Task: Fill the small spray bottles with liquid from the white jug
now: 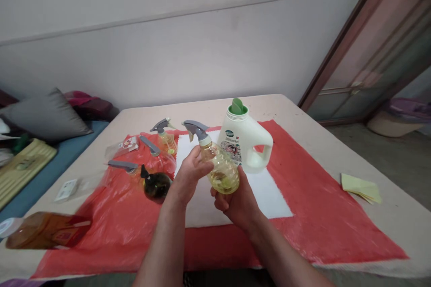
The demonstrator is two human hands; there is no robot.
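Observation:
A clear spray bottle (220,166) with a grey trigger head is held up, tilted to the left, with a little yellowish liquid at its bottom. My left hand (191,170) grips its upper side below the white collar. Around its base, my right hand (237,199) is closed from the right and below. Just behind stands a large white detergent jug (247,139) with a handle and a green spout in its open neck. A white sheet (208,213) lies under the jug and my hands.
On the red plastic sheet (114,237) to the left are more spray bottles (166,141) and a dark pump bottle (156,187). An amber liquid bottle (43,232) lies at the near left. Yellow papers (360,187) rest at the right; a wall (202,63) rises behind the table.

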